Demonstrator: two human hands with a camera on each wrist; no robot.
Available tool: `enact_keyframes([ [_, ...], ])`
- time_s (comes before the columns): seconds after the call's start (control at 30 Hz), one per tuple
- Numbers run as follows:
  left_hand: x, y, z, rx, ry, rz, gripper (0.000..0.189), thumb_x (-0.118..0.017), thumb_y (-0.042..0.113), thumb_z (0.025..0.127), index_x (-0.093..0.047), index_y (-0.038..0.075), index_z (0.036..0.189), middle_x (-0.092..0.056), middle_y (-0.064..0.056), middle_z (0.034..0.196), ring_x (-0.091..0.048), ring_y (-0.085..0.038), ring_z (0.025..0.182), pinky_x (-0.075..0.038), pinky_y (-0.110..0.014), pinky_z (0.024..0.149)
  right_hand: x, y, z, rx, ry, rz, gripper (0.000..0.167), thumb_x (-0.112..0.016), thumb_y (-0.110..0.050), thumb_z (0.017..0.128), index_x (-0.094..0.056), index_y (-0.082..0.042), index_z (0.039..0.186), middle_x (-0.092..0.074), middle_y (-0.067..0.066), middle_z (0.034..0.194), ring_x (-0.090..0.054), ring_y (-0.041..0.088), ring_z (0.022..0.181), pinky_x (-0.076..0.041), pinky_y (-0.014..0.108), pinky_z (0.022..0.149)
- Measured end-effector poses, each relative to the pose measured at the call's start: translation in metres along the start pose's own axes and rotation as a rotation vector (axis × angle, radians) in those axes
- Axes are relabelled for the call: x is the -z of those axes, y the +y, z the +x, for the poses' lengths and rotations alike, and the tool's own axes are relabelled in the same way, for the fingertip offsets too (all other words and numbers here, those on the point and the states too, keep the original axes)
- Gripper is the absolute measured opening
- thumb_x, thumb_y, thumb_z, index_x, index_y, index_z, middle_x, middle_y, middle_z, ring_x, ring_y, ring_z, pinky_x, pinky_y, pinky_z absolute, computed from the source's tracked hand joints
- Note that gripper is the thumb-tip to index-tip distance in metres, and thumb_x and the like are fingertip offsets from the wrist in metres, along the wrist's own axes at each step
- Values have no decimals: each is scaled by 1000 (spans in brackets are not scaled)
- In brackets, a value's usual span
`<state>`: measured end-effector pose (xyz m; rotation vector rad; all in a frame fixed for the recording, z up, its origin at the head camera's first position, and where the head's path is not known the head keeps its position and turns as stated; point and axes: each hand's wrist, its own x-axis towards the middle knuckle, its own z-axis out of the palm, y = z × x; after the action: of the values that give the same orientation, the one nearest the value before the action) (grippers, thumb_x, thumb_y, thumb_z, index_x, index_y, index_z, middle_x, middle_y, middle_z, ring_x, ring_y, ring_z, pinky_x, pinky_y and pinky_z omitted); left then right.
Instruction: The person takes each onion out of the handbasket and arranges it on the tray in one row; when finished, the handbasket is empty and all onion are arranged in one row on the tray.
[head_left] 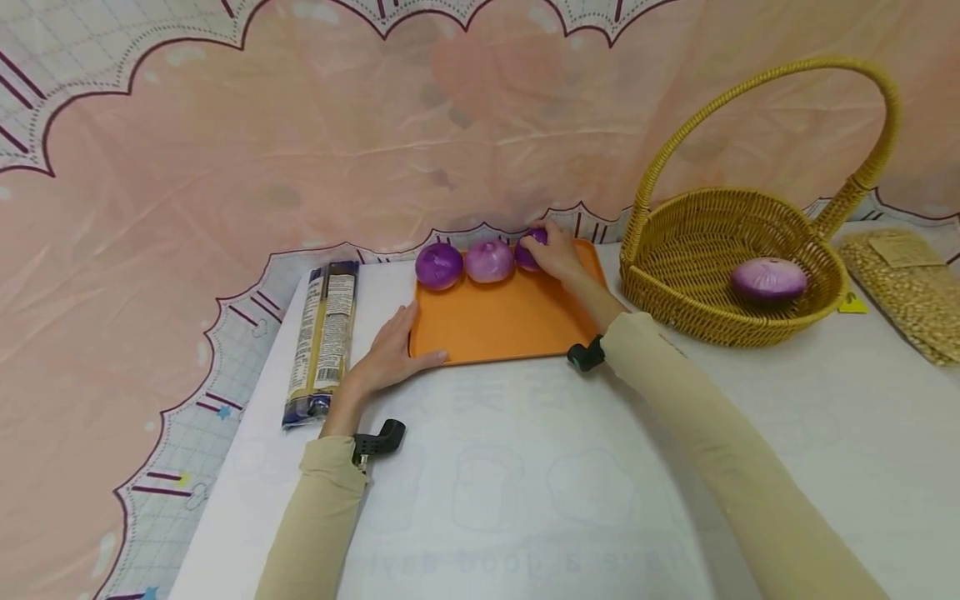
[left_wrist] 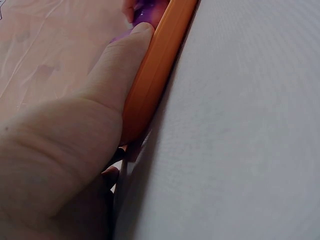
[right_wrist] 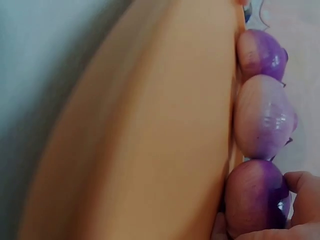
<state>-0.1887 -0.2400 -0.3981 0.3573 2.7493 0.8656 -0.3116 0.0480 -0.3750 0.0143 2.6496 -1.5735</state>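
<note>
At the left, a long printed packet lies near the left hand, so an outward slip of that wrist could nudge it aside. That hand lies with its fingers fairly straight along the left side of the orange tray, the thumb against its near rim; if this light bracing slackens, the tray could skate over the white table when the far side is pushed. The left onion sits at the tray's far left corner with no hand on it, and being round it might roll if the tray jolts. Just to its right, the middle onion could pass on any shove from its neighbour. The right onion is gripped by the right hand at the tray's far edge; whether it bears on the rim or inside it I cannot tell, and letting go off-balance could send it over the far side. Farther right, the basket holds a fourth onion, and a wide swing of the right forearm might catch its near left wall.
</note>
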Motion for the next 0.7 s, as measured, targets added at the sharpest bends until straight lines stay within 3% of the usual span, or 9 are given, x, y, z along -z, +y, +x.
enact_keyframes([
  [0.7, -2, 0, 0, 6, -4, 2, 107, -68, 49, 85, -1, 6, 156, -3, -16, 164, 0, -34, 153, -4, -53, 124, 5, 5, 3, 19, -63, -42, 51, -50, -33, 96, -42, -10, 142, -36, 22, 146, -31, 34, 135, -32, 48, 115],
])
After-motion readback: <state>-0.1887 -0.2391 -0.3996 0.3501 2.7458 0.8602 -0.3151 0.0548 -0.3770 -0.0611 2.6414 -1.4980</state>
